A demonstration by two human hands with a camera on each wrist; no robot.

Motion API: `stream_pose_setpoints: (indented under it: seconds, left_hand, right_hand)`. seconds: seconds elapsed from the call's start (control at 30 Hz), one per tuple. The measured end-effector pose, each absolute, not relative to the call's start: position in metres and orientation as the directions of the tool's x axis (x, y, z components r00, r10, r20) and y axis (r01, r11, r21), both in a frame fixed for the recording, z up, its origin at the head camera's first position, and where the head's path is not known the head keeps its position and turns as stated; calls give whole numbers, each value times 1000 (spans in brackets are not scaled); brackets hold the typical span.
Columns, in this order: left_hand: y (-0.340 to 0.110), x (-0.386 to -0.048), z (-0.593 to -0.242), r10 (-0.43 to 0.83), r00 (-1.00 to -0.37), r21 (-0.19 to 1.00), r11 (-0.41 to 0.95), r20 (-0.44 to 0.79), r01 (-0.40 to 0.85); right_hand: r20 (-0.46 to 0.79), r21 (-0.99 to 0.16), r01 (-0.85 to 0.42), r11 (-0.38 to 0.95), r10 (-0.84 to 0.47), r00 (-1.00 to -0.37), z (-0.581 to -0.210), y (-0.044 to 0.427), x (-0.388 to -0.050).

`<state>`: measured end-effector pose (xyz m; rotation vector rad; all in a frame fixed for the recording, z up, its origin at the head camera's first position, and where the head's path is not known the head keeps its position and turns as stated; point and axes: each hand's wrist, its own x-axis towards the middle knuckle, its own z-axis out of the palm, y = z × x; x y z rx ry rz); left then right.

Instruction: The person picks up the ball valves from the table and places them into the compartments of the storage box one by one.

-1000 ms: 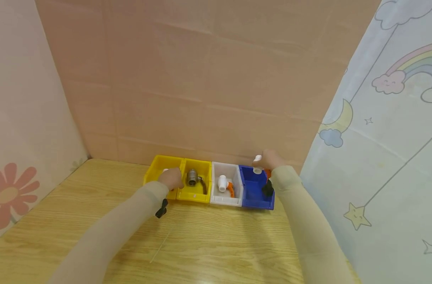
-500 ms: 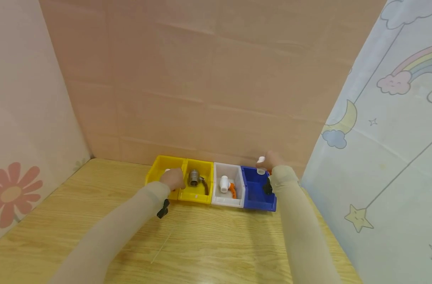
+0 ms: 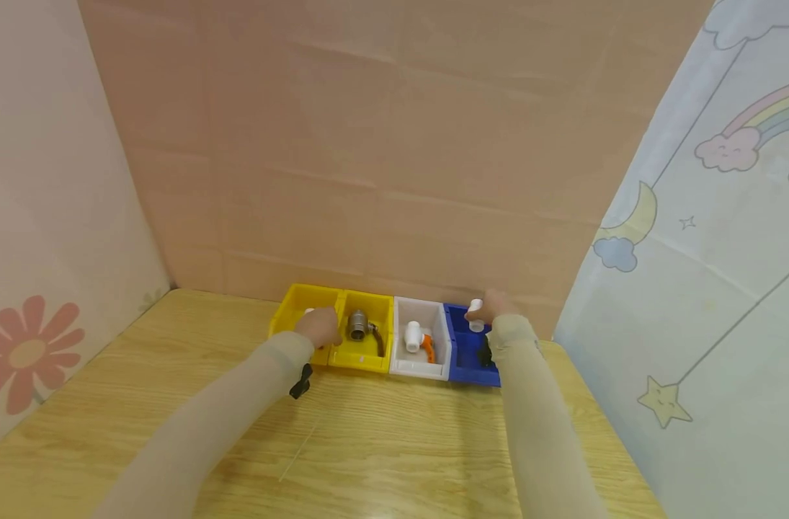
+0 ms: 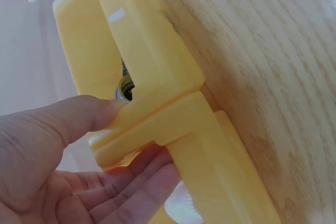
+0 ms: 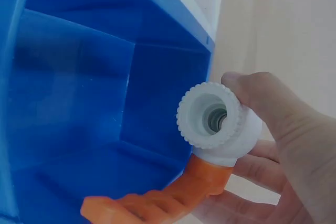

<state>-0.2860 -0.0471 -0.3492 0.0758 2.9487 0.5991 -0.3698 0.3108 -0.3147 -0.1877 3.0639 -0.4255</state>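
My right hand (image 3: 496, 305) grips a white plastic ball valve (image 5: 247, 135) at the back of the blue bin (image 5: 73, 87). Its ribbed open end faces the right wrist camera, and its orange lever (image 5: 178, 195) hangs over the bin. At the two yellow bins, my left hand (image 4: 79, 166) pinches their adjoining walls (image 4: 149, 124), thumb on one side and fingers on the other. A metal ball valve (image 3: 357, 326) lies in the right yellow bin. Inside the left yellow bin, a white ribbed part (image 4: 182, 205) is mostly hidden by the hand.
A white bin (image 3: 403, 367) between the yellow and blue ones contains another white valve (image 3: 413, 336) with an orange lever. All the bins stand in a row on the wooden table (image 3: 368, 447), near the brown back sheet (image 3: 394, 180). A patterned wall (image 3: 705, 303) is at the right.
My right hand has lowered the white ball valve toward the blue bin. The left hand keeps its place on the yellow bins. The head view has shifted slightly.
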Motion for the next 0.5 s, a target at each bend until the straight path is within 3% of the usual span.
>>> stream_pose_setpoints:
  seconds: [0.2, 0.5]
  left_hand:
    - [-49, -287, -349, 73, -991, 393, 919, -112, 24]
    - [-48, -285, -349, 73, -991, 393, 919, -116, 21]
  right_hand:
    - [16, -189, -178, 966, -178, -984, -331, 307, -378]
    - [12, -216, -150, 965, -151, -988, -367, 304, -387]
